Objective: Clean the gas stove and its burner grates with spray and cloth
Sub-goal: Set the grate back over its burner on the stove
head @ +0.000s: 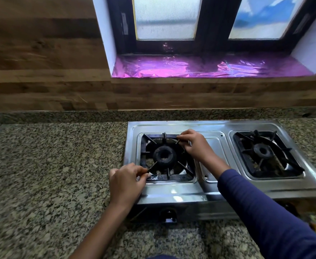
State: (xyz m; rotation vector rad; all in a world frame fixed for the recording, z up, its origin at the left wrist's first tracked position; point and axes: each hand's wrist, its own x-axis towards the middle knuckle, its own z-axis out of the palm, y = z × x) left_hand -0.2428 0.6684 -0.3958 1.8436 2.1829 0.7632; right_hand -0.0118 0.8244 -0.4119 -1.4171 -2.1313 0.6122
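Note:
A steel two-burner gas stove (215,146) stands on a granite counter. Its left burner carries a black square grate (172,177) around a dark round burner head (164,156). My left hand (127,182) pinches the grate's near left corner. My right hand (192,144) grips its far right corner. A second black grate (267,156) sits over the right burner. No spray bottle or cloth is in view.
The speckled granite counter (50,165) stretches out left of the stove. A wood-look wall (41,62) rises behind it. A window sill lined with pink foil (200,67) sits above the stove. A control knob (169,214) faces me on the stove's front.

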